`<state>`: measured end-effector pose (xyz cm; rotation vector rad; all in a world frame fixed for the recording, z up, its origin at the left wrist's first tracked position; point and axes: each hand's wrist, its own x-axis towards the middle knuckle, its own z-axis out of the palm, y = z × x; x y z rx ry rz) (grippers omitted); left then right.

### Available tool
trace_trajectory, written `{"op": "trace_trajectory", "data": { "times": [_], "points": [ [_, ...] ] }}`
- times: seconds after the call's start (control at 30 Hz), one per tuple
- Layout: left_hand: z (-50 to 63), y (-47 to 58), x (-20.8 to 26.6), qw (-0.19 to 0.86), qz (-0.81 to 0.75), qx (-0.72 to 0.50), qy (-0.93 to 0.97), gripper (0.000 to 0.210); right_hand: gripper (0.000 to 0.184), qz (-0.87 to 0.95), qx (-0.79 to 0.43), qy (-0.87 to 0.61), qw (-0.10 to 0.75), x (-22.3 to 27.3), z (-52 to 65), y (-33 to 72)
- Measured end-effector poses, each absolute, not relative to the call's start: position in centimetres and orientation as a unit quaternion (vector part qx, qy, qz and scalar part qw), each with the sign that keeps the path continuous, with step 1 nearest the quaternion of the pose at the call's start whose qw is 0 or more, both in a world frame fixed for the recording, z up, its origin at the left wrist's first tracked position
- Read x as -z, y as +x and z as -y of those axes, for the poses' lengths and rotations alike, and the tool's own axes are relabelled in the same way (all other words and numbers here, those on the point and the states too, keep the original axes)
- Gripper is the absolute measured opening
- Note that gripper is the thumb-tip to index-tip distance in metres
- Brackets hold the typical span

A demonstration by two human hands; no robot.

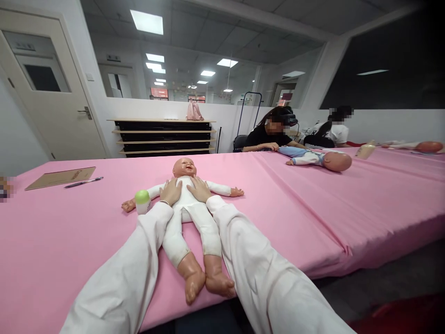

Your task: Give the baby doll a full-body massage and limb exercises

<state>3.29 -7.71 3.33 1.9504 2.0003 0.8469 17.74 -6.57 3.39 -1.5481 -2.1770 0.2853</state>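
Note:
A baby doll [185, 211] with a white cloth body lies on its back, head away from me and feet toward the table's near edge. My left hand [171, 190] rests flat on one side of its chest, fingers stretched out. On the other side of the chest lies my right hand [199, 188], also flat with fingers extended. Neither hand grips anything. Beside my left wrist, near the doll's arm, stands a small white bottle with a green cap [142, 202]; my sleeve partly covers its lower edge.
The pink-covered table [104, 227] carries a brown notebook [60, 178] and a pen [84, 182] at the left. At the right, a person [269, 132] leans by another doll [316, 157] in blue and white. A lotion bottle [365, 150] and a second person [335, 127] are farther right.

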Motion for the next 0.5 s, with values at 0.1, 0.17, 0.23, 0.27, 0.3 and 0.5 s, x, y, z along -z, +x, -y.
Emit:
{"op": "trace_trajectory", "data": {
  "times": [0.1, 0.17, 0.23, 0.27, 0.3, 0.5],
  "points": [
    [8.0, 1.5, -2.5, 0.099, -0.713, -0.279, 0.635, 0.052, 0.063, 0.763, -0.099, -0.601, 0.217, -2.5, 6.5, 19.4],
    [8.4, 0.7, -2.0, 0.082, -0.733, -0.28, 0.615, 0.052, 0.062, 0.739, -0.079, -0.637, 0.205, -1.8, 6.7, 20.7],
    [8.9, 0.3, -1.5, 0.062, -0.751, -0.286, 0.593, 0.051, 0.059, 0.705, -0.028, -0.678, 0.205, -1.2, 7.1, 22.0],
    [9.1, 0.1, -1.2, 0.045, -0.758, -0.296, 0.579, 0.05, 0.058, 0.681, 0.001, -0.701, 0.213, -1.0, 7.4, 22.5],
    [9.4, -0.1, -1.0, 0.024, -0.764, -0.316, 0.562, 0.05, 0.057, 0.654, 0.029, -0.721, 0.226, -0.9, 7.6, 23.0],
    [9.7, -0.4, -0.6, -0.108, -0.687, -0.471, 0.542, 0.052, 0.052, 0.601, 0.085, -0.719, 0.338, -1.6, 8.6, 22.8]
  ]
}}
